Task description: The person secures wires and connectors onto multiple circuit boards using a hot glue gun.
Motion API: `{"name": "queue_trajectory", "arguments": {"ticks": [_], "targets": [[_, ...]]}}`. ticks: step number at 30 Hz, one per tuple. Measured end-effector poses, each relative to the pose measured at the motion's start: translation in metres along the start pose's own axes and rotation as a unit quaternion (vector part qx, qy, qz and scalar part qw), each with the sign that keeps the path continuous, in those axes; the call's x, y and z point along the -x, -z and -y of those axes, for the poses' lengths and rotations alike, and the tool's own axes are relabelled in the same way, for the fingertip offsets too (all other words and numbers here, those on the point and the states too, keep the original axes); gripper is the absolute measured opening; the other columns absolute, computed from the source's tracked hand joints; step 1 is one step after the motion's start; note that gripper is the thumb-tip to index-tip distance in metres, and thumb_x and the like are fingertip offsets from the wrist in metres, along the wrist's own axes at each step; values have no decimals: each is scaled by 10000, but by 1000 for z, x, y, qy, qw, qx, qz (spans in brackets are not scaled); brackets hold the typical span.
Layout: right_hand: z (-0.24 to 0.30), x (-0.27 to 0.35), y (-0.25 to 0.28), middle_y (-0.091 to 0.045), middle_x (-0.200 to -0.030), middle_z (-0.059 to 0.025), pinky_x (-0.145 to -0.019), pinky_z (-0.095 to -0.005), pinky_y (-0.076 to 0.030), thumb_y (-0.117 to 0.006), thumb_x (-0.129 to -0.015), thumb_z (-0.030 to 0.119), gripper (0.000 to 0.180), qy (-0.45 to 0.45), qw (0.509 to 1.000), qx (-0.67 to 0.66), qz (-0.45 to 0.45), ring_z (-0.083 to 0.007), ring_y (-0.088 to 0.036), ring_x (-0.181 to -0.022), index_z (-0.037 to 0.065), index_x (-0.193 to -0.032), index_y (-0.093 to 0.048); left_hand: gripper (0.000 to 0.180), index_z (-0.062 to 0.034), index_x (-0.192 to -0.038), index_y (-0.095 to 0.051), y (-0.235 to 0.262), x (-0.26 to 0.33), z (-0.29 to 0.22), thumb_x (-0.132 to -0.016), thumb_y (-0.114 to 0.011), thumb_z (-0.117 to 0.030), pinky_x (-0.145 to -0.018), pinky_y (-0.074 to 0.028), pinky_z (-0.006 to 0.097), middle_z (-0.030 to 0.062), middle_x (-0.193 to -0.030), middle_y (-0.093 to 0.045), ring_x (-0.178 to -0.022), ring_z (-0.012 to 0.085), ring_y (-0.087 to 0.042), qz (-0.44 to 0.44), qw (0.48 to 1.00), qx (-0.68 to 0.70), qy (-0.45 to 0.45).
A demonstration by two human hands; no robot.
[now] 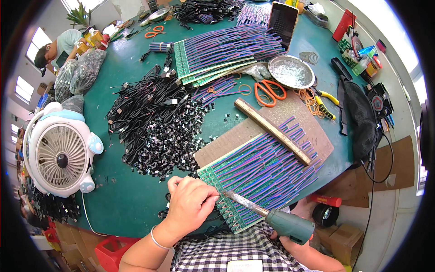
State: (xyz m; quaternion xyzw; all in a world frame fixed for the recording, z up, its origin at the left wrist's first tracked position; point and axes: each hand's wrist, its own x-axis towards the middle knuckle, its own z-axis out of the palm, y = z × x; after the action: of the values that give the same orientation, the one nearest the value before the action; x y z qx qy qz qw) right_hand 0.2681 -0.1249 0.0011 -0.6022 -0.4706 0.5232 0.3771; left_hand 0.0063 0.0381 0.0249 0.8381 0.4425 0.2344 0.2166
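Note:
My left hand point(190, 201), a bracelet at its wrist, is closed in a pinch at the left edge of a green circuit board panel point(233, 222). What its fingertips hold is too small to make out. Rows of blue and purple wires point(258, 165) run from the panel toward the upper right. My right hand point(290, 245) grips the green handle of a soldering iron point(287, 225), which partly hides that hand. The iron's metal tip reaches the panel edge beside my left fingertips. A wooden bar point(272, 131) lies across the wires on a brown board point(317, 124).
Left of the panel lie heaped black cables point(145, 102) and small black connectors point(167, 147). Beyond are more wired panels point(217, 50), orange scissors point(270, 93), a metal bowl point(291, 72), pliers point(326, 104) and a phone point(283, 25). A fan point(61, 156) stands left; a person sits far left.

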Motion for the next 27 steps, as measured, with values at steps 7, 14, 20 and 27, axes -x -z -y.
{"name": "queue_trajectory", "arguments": {"ticks": [7, 14, 20, 27], "targets": [[-5, 2, -4, -666, -1009, -131, -770, -307, -546, -679, -824, 88, 365, -66, 984, -166, -7, -193, -680, -846, -38, -1145, -561, 96, -147, -794, -635, -1, 0, 1, -746, -712, -118, -807, -290, 384, -28, -763, -592, -780, 178, -531, -6, 1000, 1, -6], [10, -4, 0, -662, -998, -126, -749, -291, -554, -654, -836, 75, 386, 52, 987, -153, -16, -174, -674, -835, -46, -1182, -532, 125, -167, -829, -662, 3, 1, 5, -733, -724, -116, -803, -295, 383, -48, -792, -586, -812, 169, -532, 18, 999, -6, -38], [12, 2, 1, -681, -1005, -100, -789, -296, -523, -679, -793, 53, 345, -18, 978, -208, -15, -180, -674, -876, 5, -1127, -607, 165, -168, -840, -680, 2, 2, 9, -701, -742, -104, -809, -308, 390, -52, -801, -574, -826, 167, -533, 30, 998, 4, -53], [-3, -3, -1, -676, -1035, -114, -828, -332, -503, -695, -778, 72, 315, 72, 994, 82, -13, -232, -666, -929, 18, -1084, -647, 198, -158, -846, -675, -4, 9, 6, -674, -738, -81, -868, -338, 433, -34, -802, -545, -830, 183, -525, -10, 994, -56, -93]]}}
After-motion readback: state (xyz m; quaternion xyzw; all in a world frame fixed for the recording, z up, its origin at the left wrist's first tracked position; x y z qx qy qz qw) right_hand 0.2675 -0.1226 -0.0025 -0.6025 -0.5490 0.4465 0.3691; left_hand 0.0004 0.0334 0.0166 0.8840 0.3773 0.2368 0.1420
